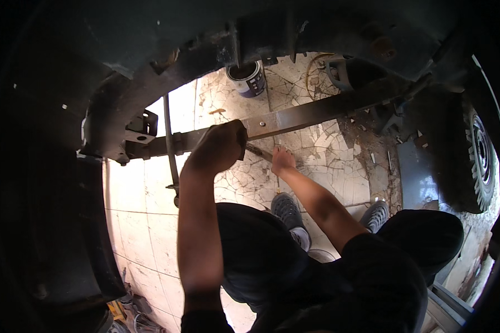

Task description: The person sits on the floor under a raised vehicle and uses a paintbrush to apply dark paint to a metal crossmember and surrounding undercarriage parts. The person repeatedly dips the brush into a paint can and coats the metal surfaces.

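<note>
A long metal bar (294,115) runs crosswise under the vehicle, dark at both ends and paler grey in the middle, with a small round bolt or hole on it. My left hand (219,147) is closed at the bar, around a dark piece whose edge (241,141) shows beside the fingers. From there a narrow dark strip (259,152) slants down to my right hand (283,161), whose fingers are closed on its other end. I cannot make out whether the strip is stiff or soft. My left hand hides part of the bar.
A dark vehicle body (194,66) arches over and around me. A thin rod (169,139) hangs left of my left hand. An open paint can (247,80) stands on cracked floor tiles beyond the bar. A wheel (482,150) is at the right; tools and cables (130,311) lie at the lower left.
</note>
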The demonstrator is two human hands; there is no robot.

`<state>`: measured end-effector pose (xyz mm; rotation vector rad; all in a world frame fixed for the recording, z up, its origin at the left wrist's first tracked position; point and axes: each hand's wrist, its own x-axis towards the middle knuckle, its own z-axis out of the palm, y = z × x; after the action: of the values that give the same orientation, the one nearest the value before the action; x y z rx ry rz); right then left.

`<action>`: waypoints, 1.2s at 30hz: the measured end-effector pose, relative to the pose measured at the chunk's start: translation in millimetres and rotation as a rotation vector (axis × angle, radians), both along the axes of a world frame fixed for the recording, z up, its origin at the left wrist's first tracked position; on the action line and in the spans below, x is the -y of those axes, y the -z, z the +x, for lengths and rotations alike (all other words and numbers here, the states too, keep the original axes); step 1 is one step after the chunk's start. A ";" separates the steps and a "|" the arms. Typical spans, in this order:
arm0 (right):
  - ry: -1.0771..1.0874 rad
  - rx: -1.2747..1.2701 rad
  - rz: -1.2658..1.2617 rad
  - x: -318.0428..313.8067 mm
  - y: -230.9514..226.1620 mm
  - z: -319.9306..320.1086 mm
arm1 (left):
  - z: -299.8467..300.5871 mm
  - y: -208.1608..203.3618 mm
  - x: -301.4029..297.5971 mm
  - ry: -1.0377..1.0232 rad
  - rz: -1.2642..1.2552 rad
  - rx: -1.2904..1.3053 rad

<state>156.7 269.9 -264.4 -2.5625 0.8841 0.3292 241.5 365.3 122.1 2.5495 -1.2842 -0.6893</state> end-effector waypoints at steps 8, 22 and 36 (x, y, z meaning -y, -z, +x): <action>0.381 0.169 0.420 -3.9 -21.2 -148.0 | 37.6 24.7 41.0 0.091 -0.264 -0.391; 0.097 0.554 0.004 17.0 -252.9 -143.0 | 68.0 37.1 25.7 -0.450 -0.581 -0.796; 0.025 0.380 -0.067 29.8 -226.6 -17.1 | 81.7 49.2 -19.6 -0.551 -0.582 -0.754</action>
<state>139.5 240.1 -37.8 -2.5484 0.7911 -0.1947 323.2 384.9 72.9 1.7527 -0.4103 -0.8577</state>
